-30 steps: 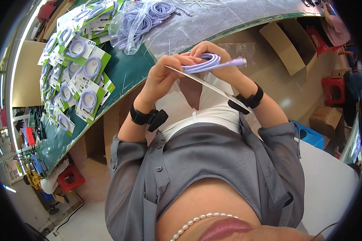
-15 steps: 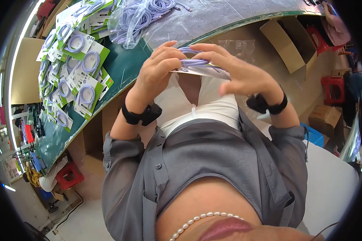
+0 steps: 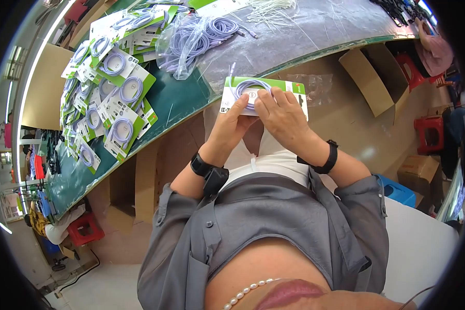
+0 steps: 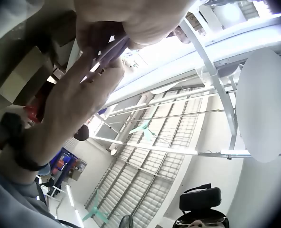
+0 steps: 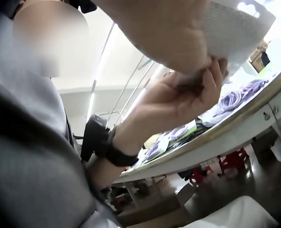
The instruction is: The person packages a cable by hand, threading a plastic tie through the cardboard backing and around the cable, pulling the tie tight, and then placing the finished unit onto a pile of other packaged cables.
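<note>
In the head view, a white and green retail card (image 3: 297,89) is held up in front of the waist, over the lap. A coiled lilac cable (image 3: 254,84) lies against its printed front, one connector end poking up at the left. My left hand (image 3: 234,124) grips the card's lower edge, thumb on the front by the coil, fingers curled behind. My right hand (image 3: 287,118) lies over the coil's right side, its fingers bent onto the cable and card. In the right wrist view, the card's plain back (image 5: 233,35) shows beyond the hands.
Many carded cables (image 3: 121,90) pile up on the green table (image 3: 165,103) at the left. Loose lilac cables (image 3: 194,39) lie in clear plastic behind the hands, with white ties (image 3: 271,11) beyond. An open carton (image 3: 369,82) and a red stool (image 3: 429,129) stand at the right.
The card has turned from nearly edge-on to face the head camera. The right hand has gone from spread beside the card to bent over the coil; the left thumb now lies on the front.
</note>
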Tool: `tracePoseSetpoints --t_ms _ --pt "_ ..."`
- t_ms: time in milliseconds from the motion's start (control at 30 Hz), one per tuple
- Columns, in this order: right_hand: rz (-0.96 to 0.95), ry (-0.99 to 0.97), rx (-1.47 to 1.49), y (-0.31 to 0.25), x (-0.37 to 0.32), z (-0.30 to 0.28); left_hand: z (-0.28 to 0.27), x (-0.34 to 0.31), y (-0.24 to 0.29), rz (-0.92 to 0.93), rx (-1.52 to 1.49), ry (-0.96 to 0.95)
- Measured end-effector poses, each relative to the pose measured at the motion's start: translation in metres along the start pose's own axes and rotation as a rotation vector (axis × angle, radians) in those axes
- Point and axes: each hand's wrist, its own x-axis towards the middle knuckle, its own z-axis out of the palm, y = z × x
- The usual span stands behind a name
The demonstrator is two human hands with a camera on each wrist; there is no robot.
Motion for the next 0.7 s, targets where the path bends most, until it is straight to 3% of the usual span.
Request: tracePoseSetpoints --t_ms 133,200,367,700 --pt "-0.117 0.003 0.195 0.019 -0.003 -0.012 -0.009 0.0 -0.003 0.106 0.176 0.05" --pt "-0.163 -0.011 0.38 0.027 -0.004 -0.022 -0.003 -0.006 -0.001 0.112 0.189 -0.014" --pt "-0.185 -0.016 0.43 0.038 -0.003 -0.023 -0.008 -0.01 -0.012 0.141 0.181 -0.09" --pt "-0.198 0.21 0.396 0.036 0.004 -0.012 -0.018 0.004 -0.014 0.249 0.134 -0.2"
